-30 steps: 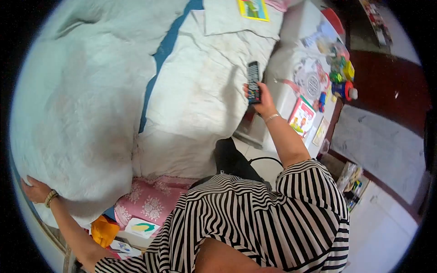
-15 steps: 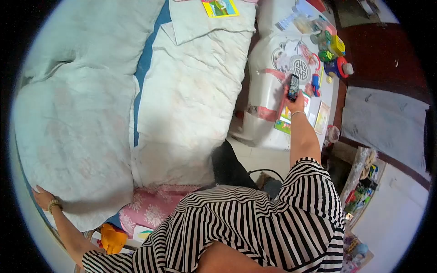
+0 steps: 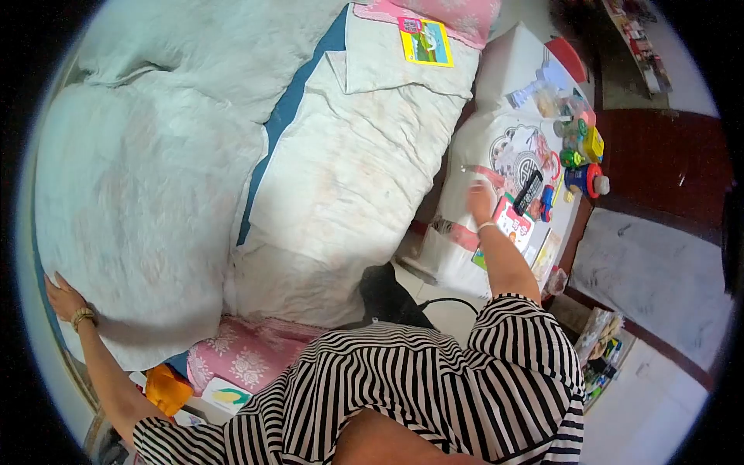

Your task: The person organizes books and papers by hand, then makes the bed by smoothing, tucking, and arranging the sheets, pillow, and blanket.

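Remote (image 3: 528,194) on the table (image 3: 470,147), centre right
Near it, my right hand (image 3: 480,201) is blurred; I can't tell its grip. My left hand (image 3: 65,297) rests, fingers apart, on the sheet (image 3: 139,194), lower left, likely bracing.

remote control (image 3: 528,194): 1 | grips (image 3: 65,297) (image 3: 480,200): 2 | wristbands (image 3: 83,315) (image 3: 486,225): 2 | yellow-edged booklet (image 3: 431,45): 1 | blue bottle (image 3: 576,177): 1

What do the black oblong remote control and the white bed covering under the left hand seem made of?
The remote control looks like hard plastic, probably matte, from its straight edges and pale button marks. The white bed covering appears matte fabric, perhaps cotton, from its soft creases.
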`<state>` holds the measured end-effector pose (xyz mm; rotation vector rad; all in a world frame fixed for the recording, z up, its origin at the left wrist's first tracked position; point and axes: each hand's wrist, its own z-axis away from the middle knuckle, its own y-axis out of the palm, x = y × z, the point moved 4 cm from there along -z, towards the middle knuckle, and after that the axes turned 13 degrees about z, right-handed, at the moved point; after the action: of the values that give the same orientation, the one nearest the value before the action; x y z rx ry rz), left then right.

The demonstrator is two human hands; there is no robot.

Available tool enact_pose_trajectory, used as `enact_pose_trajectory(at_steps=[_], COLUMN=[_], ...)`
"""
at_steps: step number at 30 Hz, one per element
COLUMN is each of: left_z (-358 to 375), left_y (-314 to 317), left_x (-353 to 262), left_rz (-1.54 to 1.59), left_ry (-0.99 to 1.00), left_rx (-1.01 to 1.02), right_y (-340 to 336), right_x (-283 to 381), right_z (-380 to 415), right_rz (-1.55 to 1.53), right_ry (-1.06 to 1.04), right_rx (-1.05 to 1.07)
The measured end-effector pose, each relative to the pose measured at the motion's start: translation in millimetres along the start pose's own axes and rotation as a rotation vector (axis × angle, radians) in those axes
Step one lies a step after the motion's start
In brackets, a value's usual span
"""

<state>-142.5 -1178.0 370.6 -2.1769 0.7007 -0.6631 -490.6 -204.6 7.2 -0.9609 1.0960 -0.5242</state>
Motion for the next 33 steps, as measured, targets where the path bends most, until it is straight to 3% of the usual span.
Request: enact_pose_trajectory(at_steps=[1, 2, 3, 4, 6, 8, 11, 12, 13, 14, 15, 17, 19, 21, 22, 23, 24, 26, 27, 29, 31, 33], left_z=[2.2, 4.0, 4.6, 2.3, -1.5, 0.7, 1.9, 7.5, 11.1, 10.1, 6.2, 5.6, 24.2, 56.8, 69.0, 78.0, 81.3, 86.0, 94.2, 102.0, 100.6, 97.9], left_y=[-9.5, -14.1, -6.3, 4.8, 9.4, 3.9, -5.2, 3.1, 16.9, 21.6, 7.5, -26.2, -29.0, -34.6, -42.8, -48.4, -60.6, -78.1, -71.4, -60.1, -67.8, -70.6], left_x=[-11.0, -15.7, -5.9, 9.3, 20.0, 14.8, 2.3, 12.7, 25.7, 35.2, 29.5, 7.6, 37.5, 66.4, 68.6, 73.0, 66.8, 56.5, 70.5, 85.8, 73.4, 58.9], left_rz=[0.021, 0.039, 0.029, 0.008, -0.037, 0.038, 0.047, 0.034, -0.111, -0.264, -0.288, 0.177, 0.045, -0.087, -0.152, -0.214, -0.234, -0.237, -0.249, -0.076, 0.034, 0.136], left_ry=[-0.011, -0.024, -0.029, -0.025, -0.015, 0.025, -0.09, -0.111, 0.068, 0.245, 0.228, -0.002, -0.122, -0.257, -0.302, -0.342, -0.372, -0.497, -0.525, -0.515, -0.642, -0.768], left_rx=[-0.017, -0.035, -0.029, 0.002, 0.034, 0.008, 0.061, 0.055, 0.049, 0.048, 0.044, 0.109, 0.14, 0.181, 0.212, 0.243, 0.246, 0.331, 0.334, 0.232, 0.254, 0.268], right_y=[-78.3, -110.7, -76.6, -112.0, -86.2, -44.1, -52.9, -48.1, -37.9, -18.7, -28.8, -67.9, -124.1, -127.4, -117.0, -162.3, -201.9, -279.6, -340.8, -436.3, -543.0, -632.4], right_x=[41.6, 82.0, 125.5, 141.7, 159.7, 144.7, 128.0, 127.6, 134.1, 130.2, 133.4, 130.7, 124.5, 122.4, 121.1, 119.0, 121.9, 145.5, 164.7, 210.1, 265.8, 326.2], right_z=[-3.1, 4.5, 22.4, 51.3, 109.4, 158.1, 166.7, 167.2, 169.5, 173.3, 161.9, 139.5, 86.9, 31.2, 4.5, -33.0, -64.6, -128.2, -151.8, -192.2, -209.1, -212.6], right_rz=[-0.375, -0.503, -0.461, -0.322, -0.025, 0.149, 0.191, 0.247, 0.298, 0.199, 0.122, 0.065, -0.204, -0.646, -0.64, -0.588, -0.67, -0.695, -0.715, -0.811, -0.876, -0.825], right_ry=[0.015, -0.207, -0.513, -0.824, -1.061, -1.264, -1.239, -1.24, -1.234, -1.2, -1.185, -1.201, -0.853, -0.754, -0.688, -0.562, -0.478, -0.611, -0.645, -0.806, -0.934, -1.145], right_rx=[0.221, 0.292, 0.525, 0.437, 0.793, 0.813, 0.747, 0.817, 0.879, 0.674, 0.746, 0.805, 0.667, 0.52, 0.308, 0.541, 0.509, 0.193, 0.138, -0.188, -0.267, -0.662])
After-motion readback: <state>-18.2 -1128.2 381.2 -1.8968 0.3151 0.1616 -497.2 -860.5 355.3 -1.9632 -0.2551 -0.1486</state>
